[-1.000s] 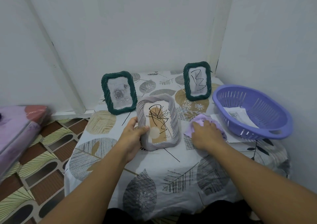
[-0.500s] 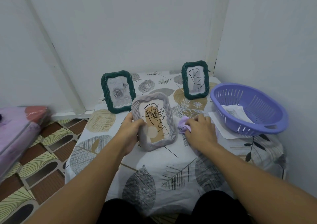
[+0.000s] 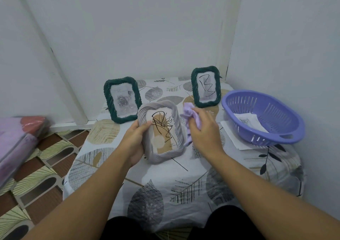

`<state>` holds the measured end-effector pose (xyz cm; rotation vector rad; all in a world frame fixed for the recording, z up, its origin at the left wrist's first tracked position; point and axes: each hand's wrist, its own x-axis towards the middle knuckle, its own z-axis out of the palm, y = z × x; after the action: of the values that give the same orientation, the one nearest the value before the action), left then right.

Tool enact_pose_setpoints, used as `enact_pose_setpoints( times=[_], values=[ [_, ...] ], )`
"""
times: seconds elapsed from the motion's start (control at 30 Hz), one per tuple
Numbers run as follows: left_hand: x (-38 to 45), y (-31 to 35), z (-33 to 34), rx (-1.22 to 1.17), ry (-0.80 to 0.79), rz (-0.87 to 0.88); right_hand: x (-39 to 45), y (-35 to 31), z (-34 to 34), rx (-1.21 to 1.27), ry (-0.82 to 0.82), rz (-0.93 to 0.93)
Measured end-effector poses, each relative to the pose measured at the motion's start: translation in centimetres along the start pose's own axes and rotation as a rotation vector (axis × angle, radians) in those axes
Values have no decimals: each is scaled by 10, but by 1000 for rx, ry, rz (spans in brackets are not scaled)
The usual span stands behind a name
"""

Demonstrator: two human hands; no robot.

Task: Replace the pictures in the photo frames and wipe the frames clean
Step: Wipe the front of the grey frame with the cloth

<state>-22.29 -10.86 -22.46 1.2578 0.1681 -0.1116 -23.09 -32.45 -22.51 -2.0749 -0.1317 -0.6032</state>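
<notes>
A grey rope-edged photo frame point(image 3: 161, 132) with a brown leaf drawing leans tilted at the table's middle. My left hand point(image 3: 135, 140) grips its left edge, thumb on the front. My right hand point(image 3: 203, 132) is shut on a lilac cloth point(image 3: 188, 115), which hangs beside the frame's right edge. Two dark green frames stand upright behind: one with a rose picture point(image 3: 122, 100) at the back left, one with a black squiggle drawing point(image 3: 206, 87) at the back right.
A purple slotted basket point(image 3: 265, 117) with paper sheets inside sits at the right on loose white paper point(image 3: 233, 138). The leaf-patterned tablecloth point(image 3: 165, 188) covers a small table in a white wall corner. A pink wrapped bundle point(image 3: 20, 138) lies at the left over tiled floor.
My right hand picked the lilac cloth up off the table and raised it beside the grey frame. My left hand shifted the frame slightly nearer and more upright.
</notes>
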Motion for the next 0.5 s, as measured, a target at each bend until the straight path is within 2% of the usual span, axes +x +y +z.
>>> enact_pose_setpoints(
  times=[0.1, 0.37, 0.5],
  values=[
    [3, 0, 0, 32, -19, 16, -1, -13, 14, -46, -49, -90],
    [-2, 3, 0, 140, -117, 65, 6, -17, 47, -105, 18, -226],
    [-2, 0, -5, 135, -121, 66, -8, -11, 49, -170, -50, -314]
  ],
)
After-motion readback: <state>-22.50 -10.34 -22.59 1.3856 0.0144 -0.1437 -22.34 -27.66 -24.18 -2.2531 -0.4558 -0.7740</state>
